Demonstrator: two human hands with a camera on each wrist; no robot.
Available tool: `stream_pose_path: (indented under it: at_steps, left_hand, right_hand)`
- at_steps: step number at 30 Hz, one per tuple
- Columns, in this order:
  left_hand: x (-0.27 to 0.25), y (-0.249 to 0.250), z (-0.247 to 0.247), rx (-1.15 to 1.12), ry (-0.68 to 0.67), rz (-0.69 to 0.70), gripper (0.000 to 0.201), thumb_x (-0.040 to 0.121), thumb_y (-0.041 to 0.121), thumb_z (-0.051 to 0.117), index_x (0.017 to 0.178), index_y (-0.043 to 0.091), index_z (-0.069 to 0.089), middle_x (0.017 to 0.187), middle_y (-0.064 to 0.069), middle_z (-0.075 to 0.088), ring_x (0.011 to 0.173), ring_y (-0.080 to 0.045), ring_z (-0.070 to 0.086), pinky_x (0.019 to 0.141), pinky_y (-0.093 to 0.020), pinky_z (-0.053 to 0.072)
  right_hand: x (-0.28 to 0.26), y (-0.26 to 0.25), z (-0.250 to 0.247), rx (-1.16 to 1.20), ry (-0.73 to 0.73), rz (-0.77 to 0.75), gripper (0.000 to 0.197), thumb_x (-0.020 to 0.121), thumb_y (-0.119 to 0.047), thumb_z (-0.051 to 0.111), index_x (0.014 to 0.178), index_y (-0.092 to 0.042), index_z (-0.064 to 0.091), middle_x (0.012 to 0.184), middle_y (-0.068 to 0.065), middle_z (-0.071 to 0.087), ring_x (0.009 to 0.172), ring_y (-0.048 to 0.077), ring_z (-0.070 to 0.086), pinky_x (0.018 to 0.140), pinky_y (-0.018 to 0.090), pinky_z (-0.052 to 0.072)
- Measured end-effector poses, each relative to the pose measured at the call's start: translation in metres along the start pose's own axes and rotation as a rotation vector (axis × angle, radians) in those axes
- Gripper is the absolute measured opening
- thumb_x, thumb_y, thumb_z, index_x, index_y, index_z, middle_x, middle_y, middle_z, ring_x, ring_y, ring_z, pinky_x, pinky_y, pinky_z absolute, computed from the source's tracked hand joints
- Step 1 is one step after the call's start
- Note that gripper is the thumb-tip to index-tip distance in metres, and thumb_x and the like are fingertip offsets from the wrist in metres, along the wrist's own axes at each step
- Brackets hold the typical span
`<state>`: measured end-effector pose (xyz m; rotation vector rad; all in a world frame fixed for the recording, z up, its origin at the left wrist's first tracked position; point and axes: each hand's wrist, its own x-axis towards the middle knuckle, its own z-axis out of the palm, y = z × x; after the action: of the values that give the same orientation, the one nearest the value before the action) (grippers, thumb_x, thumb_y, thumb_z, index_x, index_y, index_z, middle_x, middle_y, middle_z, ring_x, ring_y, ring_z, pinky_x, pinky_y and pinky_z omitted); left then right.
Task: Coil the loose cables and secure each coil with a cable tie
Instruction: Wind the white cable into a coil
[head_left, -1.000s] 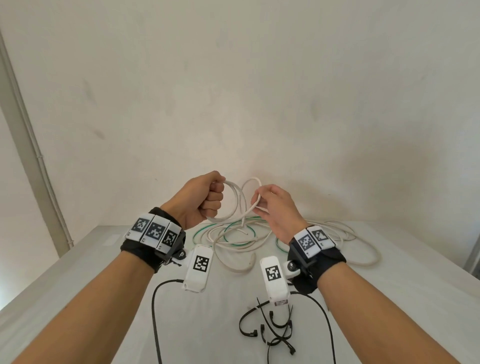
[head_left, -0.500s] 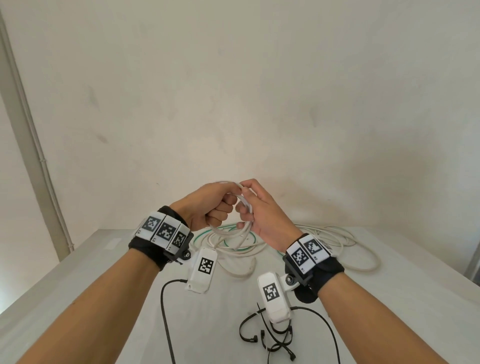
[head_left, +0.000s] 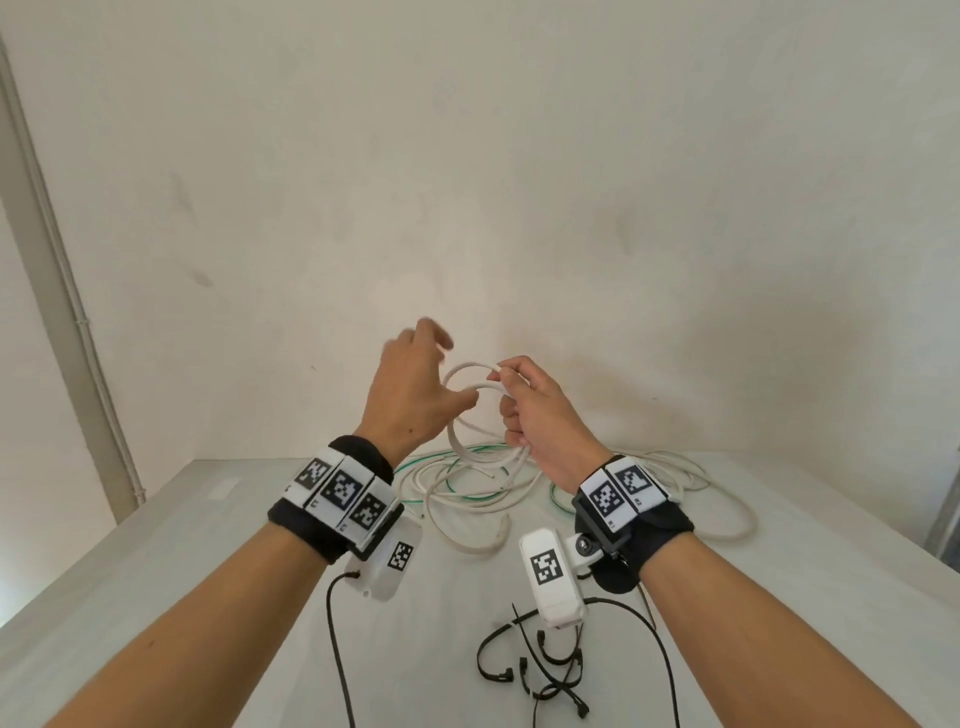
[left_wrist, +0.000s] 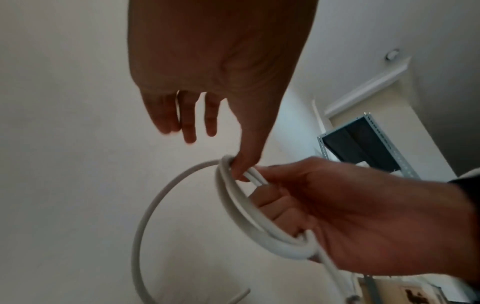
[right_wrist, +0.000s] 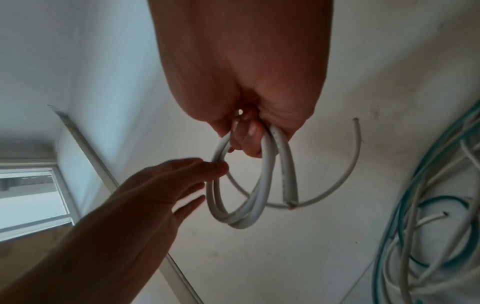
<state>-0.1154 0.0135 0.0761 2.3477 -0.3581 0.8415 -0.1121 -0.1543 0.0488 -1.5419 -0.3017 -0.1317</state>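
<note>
My right hand (head_left: 535, 410) grips a small coil of white cable (head_left: 467, 368) in the air above the table, its fingers curled round the loops (right_wrist: 265, 185). The cable's cut end (right_wrist: 291, 202) hangs from the coil. To the coil's left my left hand (head_left: 415, 384) is spread with straight fingers, and only its thumb tip (left_wrist: 246, 164) touches the loops (left_wrist: 233, 205). Beneath the hands the cable trails down to a loose tangle of white and green cables (head_left: 467, 488) on the table. Several black cable ties (head_left: 545, 675) lie near the front.
The pale table (head_left: 208, 571) ends at a plain wall behind the cables. More white cable loops (head_left: 727, 509) spread to the right. Black leads from the wrist cameras (head_left: 332, 623) hang over the table's front part. A vertical trim strip (head_left: 62, 312) runs up the left wall.
My left hand has let go of the coil and opened its fingers. The coil now hangs from my right hand, and both hands have risen a little.
</note>
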Motion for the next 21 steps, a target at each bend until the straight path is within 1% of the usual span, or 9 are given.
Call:
stream_pose_path:
  at_steps: [3,5,7,9,12,14,16,18,21]
  left_hand:
    - [0.013,-0.004,0.004,0.023,-0.139,0.209,0.057,0.086,0.027,0.074,0.139,0.018,0.054,0.132,-0.004,0.059,0.126,-0.025,0.047,0.103,-0.035,0.04]
    - [0.017,-0.006,0.005,-0.163,-0.375,0.176,0.027,0.097,0.028,0.06,0.121,0.017,0.066,0.115,-0.002,0.074,0.113,-0.022,0.066,0.099,-0.042,0.049]
    - [0.014,-0.007,0.008,-0.377,-0.467,0.058,0.022,0.106,0.023,0.05,0.102,0.009,0.067,0.083,-0.007,0.077,0.088,-0.024,0.076,0.087,-0.045,0.056]
    - [0.006,-0.006,0.014,-0.573,-0.45,-0.054,0.029,0.11,0.02,0.048,0.094,0.003,0.065,0.06,-0.008,0.066,0.07,-0.023,0.073,0.088,-0.049,0.059]
    - [-0.008,-0.002,0.024,-0.883,-0.379,-0.17,0.033,0.109,0.022,0.051,0.082,0.004,0.057,0.053,0.001,0.046,0.058,-0.017,0.055,0.093,-0.048,0.06]
    - [-0.011,0.003,0.025,-1.097,-0.324,-0.312,0.038,0.107,0.02,0.052,0.071,0.013,0.044,0.057,0.001,0.032,0.056,-0.017,0.042,0.076,-0.034,0.061]
    - [-0.011,0.007,0.028,-1.273,-0.278,-0.468,0.038,0.101,0.023,0.05,0.067,0.019,0.034,0.058,0.003,0.021,0.053,-0.016,0.025,0.053,-0.024,0.04]
    - [-0.011,0.008,0.031,-1.356,-0.193,-0.548,0.041,0.097,0.033,0.052,0.064,0.022,0.03,0.057,0.007,0.017,0.053,-0.015,0.014,0.049,-0.025,0.019]
    - [-0.012,0.01,0.036,-1.374,-0.043,-0.628,0.048,0.096,0.04,0.064,0.063,0.025,0.033,0.061,0.006,0.017,0.051,-0.014,0.013,0.051,-0.026,0.023]
  right_hand:
    - [-0.001,-0.01,0.0,-0.075,-0.08,-0.035,0.028,0.111,-0.028,0.043,0.092,-0.025,0.063,0.059,-0.012,0.038,0.05,0.006,0.032,0.048,0.02,0.03]
    - [0.0,-0.018,-0.002,-0.125,-0.079,-0.068,0.029,0.11,-0.027,0.045,0.088,-0.026,0.064,0.06,-0.011,0.04,0.051,0.005,0.034,0.049,0.02,0.031]
    - [0.003,-0.022,-0.005,-0.155,-0.035,-0.11,0.028,0.11,-0.026,0.045,0.09,-0.025,0.065,0.064,-0.009,0.043,0.051,0.003,0.037,0.05,0.021,0.033]
    - [0.006,-0.021,-0.008,-0.123,0.007,-0.132,0.025,0.11,-0.026,0.045,0.096,-0.022,0.066,0.066,-0.008,0.043,0.051,0.004,0.038,0.053,0.022,0.036]
    - [0.006,-0.013,-0.005,-0.002,0.06,-0.124,0.023,0.111,-0.026,0.045,0.1,-0.017,0.064,0.068,-0.006,0.042,0.054,0.008,0.036,0.056,0.025,0.036]
    - [0.005,-0.009,0.0,0.124,0.09,-0.098,0.023,0.111,-0.024,0.044,0.1,-0.015,0.062,0.067,-0.005,0.038,0.055,0.01,0.034,0.057,0.027,0.034]
    - [0.002,-0.008,0.003,0.275,0.113,-0.05,0.022,0.112,-0.023,0.044,0.1,-0.013,0.06,0.065,-0.005,0.034,0.054,0.011,0.031,0.056,0.027,0.032]
    - [0.001,-0.007,0.008,0.376,0.124,-0.011,0.022,0.111,-0.021,0.046,0.095,-0.013,0.059,0.064,-0.005,0.033,0.051,0.01,0.03,0.056,0.027,0.03]
    - [-0.002,-0.008,0.014,0.432,0.114,0.012,0.025,0.11,-0.023,0.049,0.088,-0.015,0.057,0.062,-0.005,0.035,0.05,0.01,0.032,0.059,0.028,0.032]
